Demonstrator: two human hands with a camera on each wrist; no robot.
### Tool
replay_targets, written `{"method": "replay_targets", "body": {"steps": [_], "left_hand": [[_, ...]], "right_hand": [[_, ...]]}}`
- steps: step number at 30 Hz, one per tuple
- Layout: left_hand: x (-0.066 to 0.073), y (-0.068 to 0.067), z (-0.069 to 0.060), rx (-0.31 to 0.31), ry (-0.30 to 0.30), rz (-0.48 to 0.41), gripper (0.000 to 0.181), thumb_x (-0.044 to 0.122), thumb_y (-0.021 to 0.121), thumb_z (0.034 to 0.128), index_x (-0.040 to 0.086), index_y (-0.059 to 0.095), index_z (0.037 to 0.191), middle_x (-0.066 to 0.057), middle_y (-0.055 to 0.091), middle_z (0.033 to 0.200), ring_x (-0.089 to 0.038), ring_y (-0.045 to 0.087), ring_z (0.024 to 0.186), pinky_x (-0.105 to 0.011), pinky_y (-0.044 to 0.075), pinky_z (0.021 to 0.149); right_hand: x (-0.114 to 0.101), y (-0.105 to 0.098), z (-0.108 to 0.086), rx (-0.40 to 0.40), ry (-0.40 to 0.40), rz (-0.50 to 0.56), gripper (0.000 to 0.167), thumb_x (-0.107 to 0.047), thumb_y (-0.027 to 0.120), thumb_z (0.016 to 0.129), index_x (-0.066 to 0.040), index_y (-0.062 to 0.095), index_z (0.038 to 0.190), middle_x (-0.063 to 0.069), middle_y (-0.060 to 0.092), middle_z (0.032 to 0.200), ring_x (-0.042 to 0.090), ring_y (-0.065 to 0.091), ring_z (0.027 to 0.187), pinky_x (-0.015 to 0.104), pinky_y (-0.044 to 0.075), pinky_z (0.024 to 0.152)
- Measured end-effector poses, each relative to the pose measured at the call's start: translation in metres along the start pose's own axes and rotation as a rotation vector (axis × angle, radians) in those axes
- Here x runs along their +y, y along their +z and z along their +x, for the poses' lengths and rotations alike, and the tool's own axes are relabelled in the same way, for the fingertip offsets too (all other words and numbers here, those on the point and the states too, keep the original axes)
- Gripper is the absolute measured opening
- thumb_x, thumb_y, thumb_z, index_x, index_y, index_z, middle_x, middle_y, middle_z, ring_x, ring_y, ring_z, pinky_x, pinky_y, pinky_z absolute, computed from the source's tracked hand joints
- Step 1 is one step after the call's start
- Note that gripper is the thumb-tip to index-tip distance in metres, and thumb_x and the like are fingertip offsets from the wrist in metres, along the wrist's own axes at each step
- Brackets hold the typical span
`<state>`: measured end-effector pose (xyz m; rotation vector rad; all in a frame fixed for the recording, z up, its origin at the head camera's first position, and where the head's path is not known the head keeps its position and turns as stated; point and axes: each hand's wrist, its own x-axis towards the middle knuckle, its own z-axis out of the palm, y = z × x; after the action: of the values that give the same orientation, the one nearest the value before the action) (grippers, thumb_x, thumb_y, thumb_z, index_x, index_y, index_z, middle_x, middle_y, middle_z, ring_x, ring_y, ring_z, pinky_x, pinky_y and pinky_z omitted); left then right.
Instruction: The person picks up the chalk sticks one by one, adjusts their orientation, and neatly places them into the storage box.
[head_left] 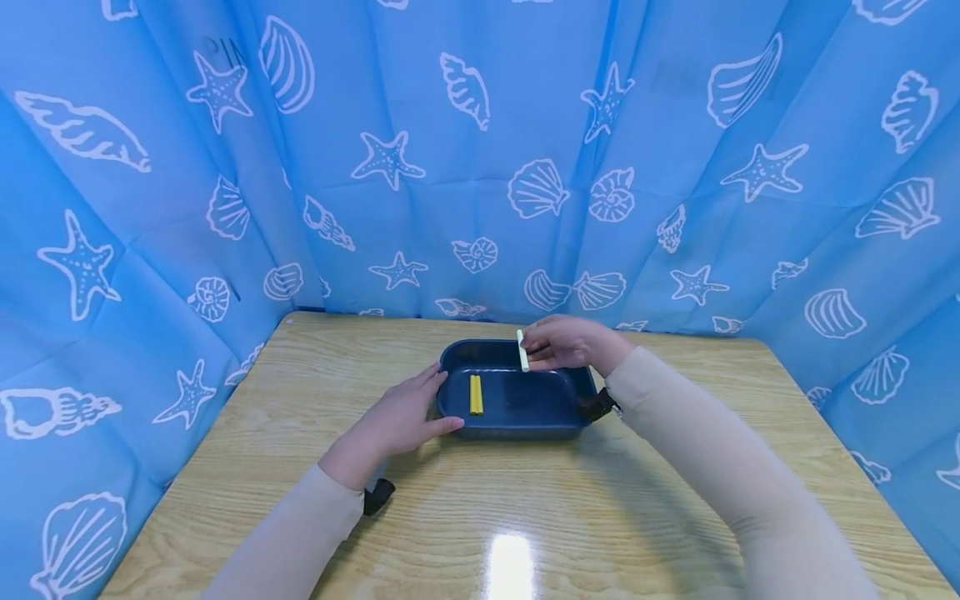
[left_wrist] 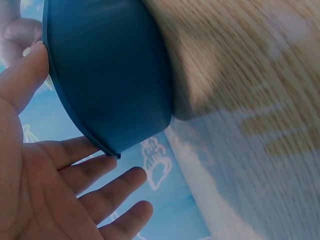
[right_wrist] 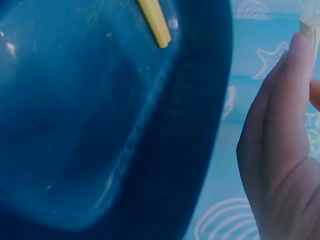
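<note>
A dark blue tray [head_left: 528, 408] with rounded corners sits on the wooden table. Inside it, toward the left end, two yellow chalk sticks [head_left: 476, 395] lie side by side. My left hand [head_left: 401, 415] spans the tray's left end, thumb at the near corner and fingertips touching the rim farther back; its other fingers stay loosely extended. Above the far part of the tray, my right hand [head_left: 566, 343] pinches a pale, whitish chalk stick [head_left: 522, 351] between thumb and fingers. The right wrist view catches only that stick's end, at the upper right edge.
The wooden table [head_left: 337, 367] stretches out around the tray, with a bright light reflection near its front. A blue curtain [head_left: 450, 208] with white shells and starfish hangs behind and along both sides. Dark wrist bands show on both arms.
</note>
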<state>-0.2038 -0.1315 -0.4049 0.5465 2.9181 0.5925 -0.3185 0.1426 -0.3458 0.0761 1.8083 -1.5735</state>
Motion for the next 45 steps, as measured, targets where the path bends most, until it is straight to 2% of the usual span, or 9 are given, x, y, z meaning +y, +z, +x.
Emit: {"method": "replay_targets", "body": {"steps": [3,10,15,22,30,38,45], "left_hand": [[0.0,0.0,0.0,-0.001,-0.005,-0.005,0.086,0.054,0.065,0.0929,0.003,0.034,0.155,-0.015,0.023,0.164,-0.038,0.031,0.146,-0.055,0.03,0.116],[0.0,0.001,0.0,-0.01,-0.031,-0.009,0.087,0.056,0.065,0.0928,0.005,0.034,0.156,-0.014,0.022,0.164,-0.036,0.031,0.146,-0.054,0.031,0.116],[0.0,0.001,0.0,-0.018,-0.035,-0.006,0.087,0.056,0.065,0.0926,0.006,0.034,0.157,-0.013,0.022,0.165,-0.036,0.032,0.146,-0.054,0.032,0.116],[0.0,0.001,0.0,-0.015,-0.031,-0.012,0.087,0.056,0.065,0.0924,0.006,0.033,0.157,-0.012,0.022,0.165,-0.036,0.032,0.146,-0.054,0.032,0.116],[-0.002,0.003,0.001,-0.016,-0.024,-0.011,0.088,0.057,0.064,0.0926,0.006,0.033,0.157,-0.013,0.022,0.165,-0.036,0.033,0.145,-0.053,0.033,0.115],[-0.002,0.002,0.001,-0.011,-0.015,-0.019,0.087,0.056,0.065,0.0929,0.005,0.033,0.156,-0.014,0.023,0.164,-0.037,0.033,0.145,-0.054,0.033,0.115],[-0.001,0.002,0.002,-0.011,-0.013,-0.013,0.087,0.055,0.065,0.093,0.005,0.033,0.156,-0.015,0.024,0.164,-0.037,0.033,0.145,-0.055,0.033,0.115]], "right_hand": [[0.0,0.007,0.008,0.007,0.041,-0.01,0.024,0.0,0.055,0.098,0.0,0.046,0.12,0.015,0.047,0.107,0.023,0.057,0.09,0.028,0.06,0.074],[0.007,0.023,0.032,-0.027,0.122,-0.061,0.045,0.003,0.058,0.094,0.001,0.038,0.134,0.02,0.049,0.113,0.026,0.059,0.088,0.031,0.061,0.075],[0.014,0.03,0.044,-0.03,0.164,-0.11,0.038,0.002,0.061,0.094,0.005,0.047,0.129,0.019,0.053,0.106,0.025,0.062,0.083,0.032,0.061,0.074],[0.015,0.036,0.052,-0.032,0.224,-0.135,0.034,0.004,0.06,0.094,0.007,0.054,0.127,0.018,0.055,0.103,0.026,0.064,0.087,0.032,0.061,0.079],[0.021,0.041,0.061,-0.008,0.287,-0.204,0.019,0.002,0.06,0.095,0.007,0.061,0.113,0.017,0.061,0.094,0.024,0.068,0.079,0.031,0.061,0.078],[0.021,0.047,0.063,0.002,0.286,-0.257,0.018,0.0,0.062,0.095,0.007,0.064,0.111,0.017,0.064,0.092,0.021,0.07,0.076,0.031,0.059,0.085],[0.023,0.05,0.065,0.013,0.285,-0.277,0.015,0.0,0.063,0.094,0.007,0.065,0.108,0.016,0.065,0.092,0.02,0.071,0.074,0.03,0.06,0.082]]}}
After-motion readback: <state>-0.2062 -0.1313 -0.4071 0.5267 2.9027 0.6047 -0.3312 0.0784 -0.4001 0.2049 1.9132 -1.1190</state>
